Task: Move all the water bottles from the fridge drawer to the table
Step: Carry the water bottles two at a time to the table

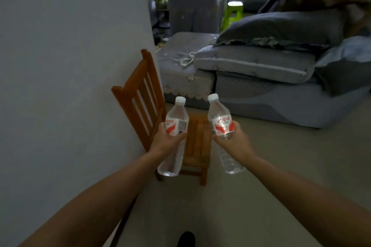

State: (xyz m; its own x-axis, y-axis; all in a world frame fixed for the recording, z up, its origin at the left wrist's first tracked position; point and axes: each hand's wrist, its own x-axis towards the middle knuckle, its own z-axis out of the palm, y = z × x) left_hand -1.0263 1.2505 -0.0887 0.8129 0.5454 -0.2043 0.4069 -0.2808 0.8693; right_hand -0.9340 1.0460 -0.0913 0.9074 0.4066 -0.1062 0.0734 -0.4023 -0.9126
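Observation:
I carry two clear water bottles with white caps and red-and-white labels, both held out in front of me above the floor. My left hand [167,140] grips one bottle [176,115] around its middle, cap tilted up and away. My right hand [233,139] grips the other bottle [219,115] the same way, its base pointing down toward me. The two bottles are apart, side by side. Neither the fridge drawer nor the table's top can be made out from here.
A wooden chair [140,94] stands against the white wall [70,66] just beyond my hands. A grey sofa [261,90] piled with cushions fills the right. Farther back are a green stool [232,13] and a cluttered grey cabinet [192,12]. Bare floor [281,156] lies ahead right.

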